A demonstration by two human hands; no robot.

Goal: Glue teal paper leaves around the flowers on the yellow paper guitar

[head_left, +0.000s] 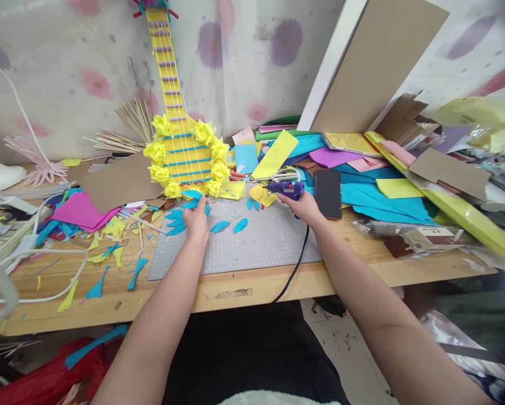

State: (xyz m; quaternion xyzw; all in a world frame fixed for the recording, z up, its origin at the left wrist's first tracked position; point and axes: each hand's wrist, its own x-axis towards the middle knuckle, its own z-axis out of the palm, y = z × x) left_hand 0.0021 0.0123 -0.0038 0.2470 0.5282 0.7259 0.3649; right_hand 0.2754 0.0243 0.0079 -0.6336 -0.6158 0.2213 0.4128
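Observation:
My left hand (196, 216) is closed in a pinch on a blue paper leaf (192, 195) over the left part of the grey cutting mat (252, 253). Several more blue leaves (176, 222) lie beside that hand, and two loose ones rest to its right. My right hand (305, 207) grips a purple hot glue gun (286, 189), its nozzle pointing left above the mat's far edge. A black cord runs down from the gun over the table edge. Just behind the mat stands a yellow paper guitar-like instrument (184, 157), ringed with yellow paper flowers and leaning on the wall.
Right of the glue gun lies a black phone (327, 194), with stacked coloured paper (383, 202) beyond. Scissors (281, 174) lie behind the gun. At left are paper scraps (117, 230), a magenta sheet (83, 211), a brown board (117, 183), wooden sticks (129, 124) and white cables (62, 253).

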